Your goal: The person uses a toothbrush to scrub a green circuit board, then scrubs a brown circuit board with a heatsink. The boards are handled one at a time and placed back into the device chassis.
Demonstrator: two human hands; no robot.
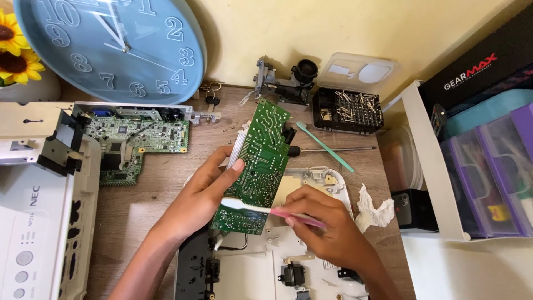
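At the far left of the frame a white device housing with round buttons lies on the wooden worktop, and a yellow sunflower shows in the upper left corner. Just right of it a large pale blue wall clock leans against the wall, and below the clock a green main circuit board with metal ports lies flat. Near the middle, the left hand holds a second, narrower green circuit board tilted up off the worktop, solder side toward the camera; its grip is closed on the board's left edge, thumb on the face and fingers behind. The right hand, lower centre-right, is closed around the pink handle of a toothbrush, whose white head lies against the lower part of the held board. Under both hands lies a white plastic casing with small black parts, with a black panel at its left edge. Above the held board, at the top centre, stands a black lens assembly on a metal bracket. Right of that is an open case of screwdriver bits with a clear lid, and a teal plastic pry tool lies slantwise over a long screwdriver. A crumpled white tissue sits just right of the right hand. At the far right stand a white shelf and purple translucent boxes.
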